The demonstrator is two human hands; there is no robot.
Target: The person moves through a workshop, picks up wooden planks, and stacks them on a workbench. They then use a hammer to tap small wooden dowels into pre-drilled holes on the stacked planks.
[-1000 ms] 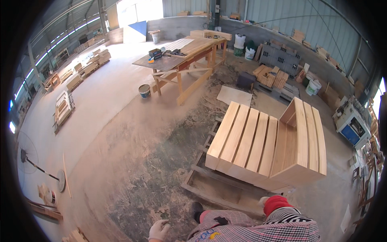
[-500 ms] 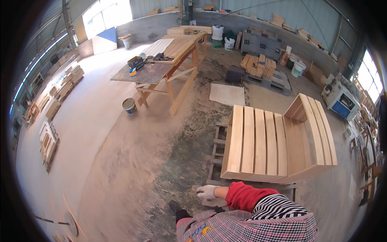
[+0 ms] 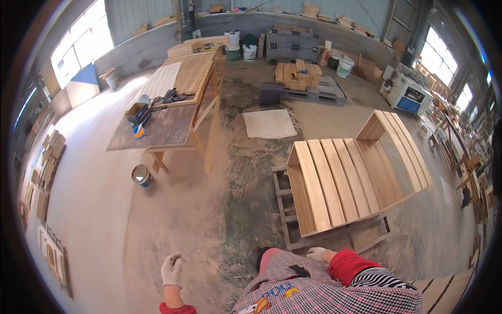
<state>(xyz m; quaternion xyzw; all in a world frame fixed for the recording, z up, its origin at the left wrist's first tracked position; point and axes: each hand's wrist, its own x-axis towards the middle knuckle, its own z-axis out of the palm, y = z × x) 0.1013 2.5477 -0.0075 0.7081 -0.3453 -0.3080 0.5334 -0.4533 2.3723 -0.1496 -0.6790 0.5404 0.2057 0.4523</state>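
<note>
Fingers of the white-gloved left hand (image 3: 171, 269) curl loosely inward, holding nothing, above the dusty concrete floor (image 3: 183, 220). The white-gloved right hand (image 3: 317, 254) hangs at the body's front, empty; I cannot tell how its fingers are set. At its one o'clock, near, lies the pale slatted wooden bench frame (image 3: 345, 180) on a low wooden pallet (image 3: 285, 209). At eleven o'clock, well apart, stands the long wooden work surface (image 3: 167, 112).
</note>
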